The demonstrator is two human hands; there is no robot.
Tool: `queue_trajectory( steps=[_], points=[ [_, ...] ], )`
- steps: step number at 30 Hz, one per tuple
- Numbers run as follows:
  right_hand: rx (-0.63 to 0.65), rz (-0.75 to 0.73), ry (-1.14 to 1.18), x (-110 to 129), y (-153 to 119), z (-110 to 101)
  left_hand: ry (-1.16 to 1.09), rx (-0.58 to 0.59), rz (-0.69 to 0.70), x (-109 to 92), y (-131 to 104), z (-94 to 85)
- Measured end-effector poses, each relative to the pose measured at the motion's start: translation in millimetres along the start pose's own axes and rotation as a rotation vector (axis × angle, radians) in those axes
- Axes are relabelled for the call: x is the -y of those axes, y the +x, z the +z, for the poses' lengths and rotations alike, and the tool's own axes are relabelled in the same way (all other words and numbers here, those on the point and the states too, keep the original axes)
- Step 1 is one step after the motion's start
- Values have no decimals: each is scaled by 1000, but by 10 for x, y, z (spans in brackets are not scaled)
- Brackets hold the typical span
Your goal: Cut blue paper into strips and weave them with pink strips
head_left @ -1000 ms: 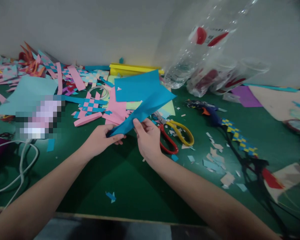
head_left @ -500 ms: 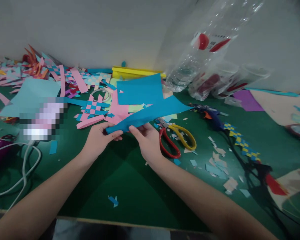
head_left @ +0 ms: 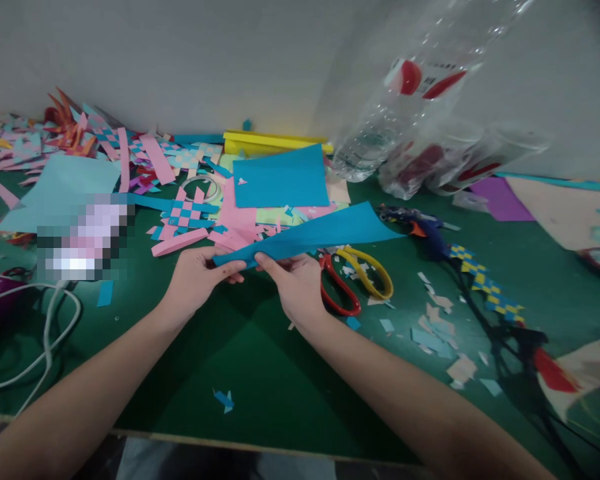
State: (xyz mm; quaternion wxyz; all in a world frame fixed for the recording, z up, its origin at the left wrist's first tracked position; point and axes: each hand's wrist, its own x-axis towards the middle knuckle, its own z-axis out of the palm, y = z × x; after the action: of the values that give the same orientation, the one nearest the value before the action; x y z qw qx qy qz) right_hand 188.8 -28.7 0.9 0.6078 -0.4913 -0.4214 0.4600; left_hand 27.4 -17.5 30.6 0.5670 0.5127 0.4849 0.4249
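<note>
Between my hands is a strip of blue paper (head_left: 330, 233), narrow at its left end and flaring wide toward the right. My left hand (head_left: 195, 280) pinches its left tip between thumb and fingers. Just right of that, my right hand (head_left: 295, 280) grips the lower edge, thumb on top and fingers beneath. A pair of scissors (head_left: 344, 290) with one red and one yellow handle lies right beside my right hand, its blades hidden under the paper. Behind, a blue paper sheet (head_left: 280, 177) rests on pink and pale green paper.
A pink-and-blue woven paper piece (head_left: 185, 215) and a tape roll (head_left: 201, 190) lie left of centre. Paper scraps (head_left: 433, 333) are strewn at right. Plastic bottles (head_left: 405, 100) and cups (head_left: 495, 160) stand by the wall. A white cable (head_left: 50, 333) runs along the left.
The wide right end of the blue paper strip has swung down and to the right, now covering the scissors' blades. Both hands keep their grip in nearly the same place.
</note>
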Motion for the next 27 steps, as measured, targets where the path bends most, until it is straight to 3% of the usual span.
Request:
queue_trajectory(
  steps=[10,27],
  points=[
    [-10,2,8,-10,-17,-30,21,30,44,73,9,-15],
    [-31,17,0,0,-12,-16,96,1,-18,28,22,-2]
  ],
)
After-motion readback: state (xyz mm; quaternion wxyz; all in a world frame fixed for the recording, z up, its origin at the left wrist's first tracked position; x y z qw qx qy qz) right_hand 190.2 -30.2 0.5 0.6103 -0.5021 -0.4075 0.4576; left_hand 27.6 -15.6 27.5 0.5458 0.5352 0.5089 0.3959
